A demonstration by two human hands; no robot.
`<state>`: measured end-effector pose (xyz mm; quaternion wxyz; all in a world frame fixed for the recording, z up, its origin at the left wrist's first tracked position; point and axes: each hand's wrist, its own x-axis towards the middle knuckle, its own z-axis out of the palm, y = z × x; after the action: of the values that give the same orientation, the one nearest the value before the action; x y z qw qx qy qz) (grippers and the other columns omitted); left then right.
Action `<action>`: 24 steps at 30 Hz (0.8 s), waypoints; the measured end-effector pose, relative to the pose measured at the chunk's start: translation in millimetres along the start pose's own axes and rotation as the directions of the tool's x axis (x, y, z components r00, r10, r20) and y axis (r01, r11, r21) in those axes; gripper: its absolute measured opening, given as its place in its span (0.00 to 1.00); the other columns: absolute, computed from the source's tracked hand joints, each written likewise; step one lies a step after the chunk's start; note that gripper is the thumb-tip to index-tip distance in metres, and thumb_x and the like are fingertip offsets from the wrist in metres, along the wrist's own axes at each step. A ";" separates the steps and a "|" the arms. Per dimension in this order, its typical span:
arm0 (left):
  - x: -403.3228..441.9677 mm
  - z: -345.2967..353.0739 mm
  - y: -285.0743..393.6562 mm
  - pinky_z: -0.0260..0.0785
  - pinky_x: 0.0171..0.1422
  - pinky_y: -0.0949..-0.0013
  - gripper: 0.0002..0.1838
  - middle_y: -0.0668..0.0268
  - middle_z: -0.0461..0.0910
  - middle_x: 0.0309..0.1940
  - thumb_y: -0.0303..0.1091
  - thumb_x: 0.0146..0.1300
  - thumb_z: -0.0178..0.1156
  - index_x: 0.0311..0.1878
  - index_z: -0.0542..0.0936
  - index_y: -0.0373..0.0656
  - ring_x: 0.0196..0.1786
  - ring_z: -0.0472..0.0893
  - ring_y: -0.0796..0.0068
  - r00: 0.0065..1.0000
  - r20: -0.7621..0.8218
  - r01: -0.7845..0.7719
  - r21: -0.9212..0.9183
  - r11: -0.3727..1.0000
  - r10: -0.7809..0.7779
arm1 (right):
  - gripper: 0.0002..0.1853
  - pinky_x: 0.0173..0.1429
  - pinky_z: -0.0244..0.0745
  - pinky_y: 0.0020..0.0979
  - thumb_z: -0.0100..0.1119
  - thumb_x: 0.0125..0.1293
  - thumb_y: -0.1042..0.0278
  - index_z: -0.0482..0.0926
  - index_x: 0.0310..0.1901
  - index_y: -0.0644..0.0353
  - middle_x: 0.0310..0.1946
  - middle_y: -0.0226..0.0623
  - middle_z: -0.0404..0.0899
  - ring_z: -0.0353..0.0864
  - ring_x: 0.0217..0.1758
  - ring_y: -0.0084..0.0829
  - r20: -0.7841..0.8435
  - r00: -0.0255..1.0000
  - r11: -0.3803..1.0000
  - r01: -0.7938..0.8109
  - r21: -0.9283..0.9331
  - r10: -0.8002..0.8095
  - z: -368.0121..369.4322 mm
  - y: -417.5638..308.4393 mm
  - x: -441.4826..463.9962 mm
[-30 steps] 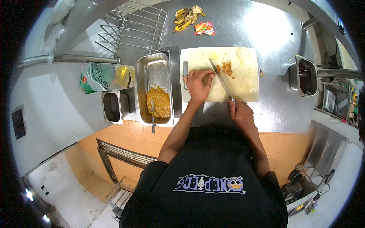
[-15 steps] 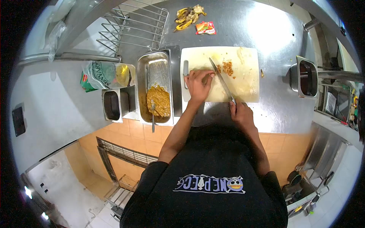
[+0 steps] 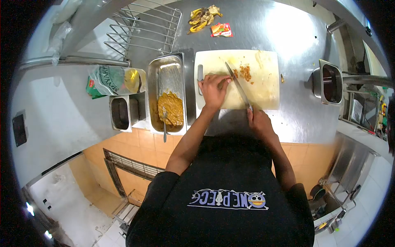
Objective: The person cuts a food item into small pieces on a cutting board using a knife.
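Observation:
A kitchen knife [image 3: 240,87] lies slantwise over the white cutting board [image 3: 263,92], its tip toward the far side. My right hand [image 3: 260,122] is wrapped round its handle at the board's near edge. Left of the blade, my left hand [image 3: 214,90] rests on the board with fingers bent and fingertips close to the knife. Whatever those fingers hold down is hidden or too small to name. Just right of the blade sits a small heap of chopped reddish-brown bits [image 3: 245,73], with pale smears around it.
Left of the board, a deep steel pan [image 3: 184,90] holds brown mash [image 3: 172,108] and a spoon [image 3: 165,129]. Banana peels [image 3: 202,19] and a red packet [image 3: 221,30] lie beyond the board. A wire rack [image 3: 152,29], plastic bag [image 3: 113,80] and two small steel containers [image 3: 131,111] flank the workspace.
The view has shifted very slightly. Both hands and the knife keep nearly the same positions, and the chopped heap looks alike.

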<state>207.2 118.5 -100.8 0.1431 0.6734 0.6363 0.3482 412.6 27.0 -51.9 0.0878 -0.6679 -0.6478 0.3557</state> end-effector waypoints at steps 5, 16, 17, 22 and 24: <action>0.7 -1.0 0.4 0.55 0.62 0.57 0.07 0.73 0.88 0.42 0.44 0.67 0.72 0.45 0.91 0.58 0.53 0.79 0.67 0.999 0.044 0.003 -0.006 1.000 -0.002 | 0.19 0.47 0.80 0.61 0.47 0.84 0.54 0.78 0.49 0.64 0.37 0.61 0.85 0.85 0.40 0.65 -0.006 0.999 0.996 -0.038 -0.084 0.037 7.6 -2.9 11.1; -3.8 -3.0 1.3 0.60 0.62 0.56 0.11 0.73 0.89 0.47 0.46 0.67 0.71 0.50 0.91 0.58 0.55 0.81 0.65 0.995 0.015 -0.102 0.076 0.992 0.101 | 0.20 0.46 0.81 0.59 0.51 0.81 0.53 0.83 0.43 0.63 0.35 0.58 0.85 0.86 0.39 0.62 -0.221 0.973 0.998 0.066 0.014 -0.062 6.4 0.3 28.3; -3.8 -2.6 2.0 0.60 0.62 0.56 0.12 0.73 0.89 0.46 0.46 0.66 0.72 0.50 0.91 0.58 0.54 0.81 0.65 0.995 0.008 -0.100 0.080 0.992 0.099 | 0.20 0.46 0.81 0.59 0.51 0.81 0.53 0.83 0.43 0.63 0.35 0.58 0.85 0.86 0.39 0.62 -0.223 0.973 0.998 0.067 0.011 -0.063 4.9 4.1 24.9; -4.5 5.9 -5.1 0.58 0.59 0.57 0.12 0.74 0.88 0.42 0.42 0.63 0.73 0.49 0.91 0.58 0.52 0.80 0.66 0.996 -0.019 -0.089 0.052 0.995 0.090 | 0.20 0.47 0.81 0.60 0.50 0.81 0.53 0.81 0.46 0.64 0.35 0.60 0.85 0.86 0.40 0.64 -0.153 0.988 1.000 0.028 0.009 -0.026 -4.1 6.6 2.4; -4.3 6.4 -6.3 0.58 0.59 0.57 0.12 0.73 0.87 0.42 0.42 0.62 0.74 0.49 0.91 0.58 0.52 0.80 0.65 0.996 -0.027 -0.087 0.056 0.995 0.088 | 0.20 0.47 0.81 0.61 0.50 0.81 0.53 0.80 0.47 0.64 0.35 0.60 0.85 0.86 0.40 0.64 -0.137 0.990 0.999 0.037 0.009 -0.035 -1.3 7.7 -1.4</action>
<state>206.9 116.9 -110.6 0.0999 0.6991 0.6175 0.3464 419.7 25.1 -54.9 0.1422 -0.6783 -0.6503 0.3112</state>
